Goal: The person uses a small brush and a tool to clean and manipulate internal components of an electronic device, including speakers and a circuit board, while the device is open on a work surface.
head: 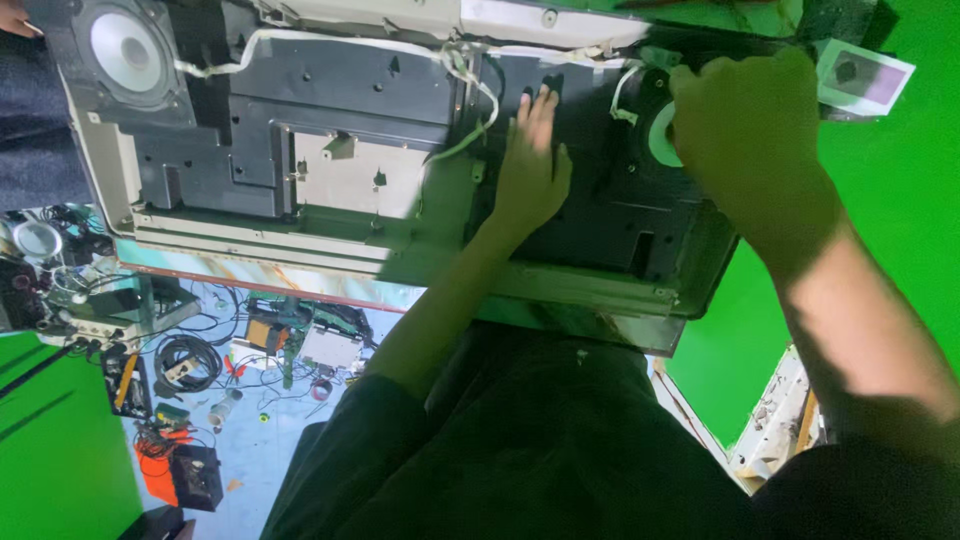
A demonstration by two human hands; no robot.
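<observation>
1. Across the person's lap lay an opened television back panel [360, 130], dark plastic inside a pale frame.
2. Its left speaker [125, 50] sat at the far corner; a white cable [340, 42] ran along the top.
3. Left hand [530, 165] pressed flat on the panel, fingers spread, holding nothing.
4. Right hand [745, 125] covered the right speaker [660, 135], fingers curled over it; whether they gripped it I could not tell.

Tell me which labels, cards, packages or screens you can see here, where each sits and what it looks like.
Card or label: top right on the green surface, just past the right hand; a tilted white rectangle with a pale purple panel and a dark round spot.
No lit screen or package can be made out; the clutter on the floor at lower left is too small to tell.
</observation>
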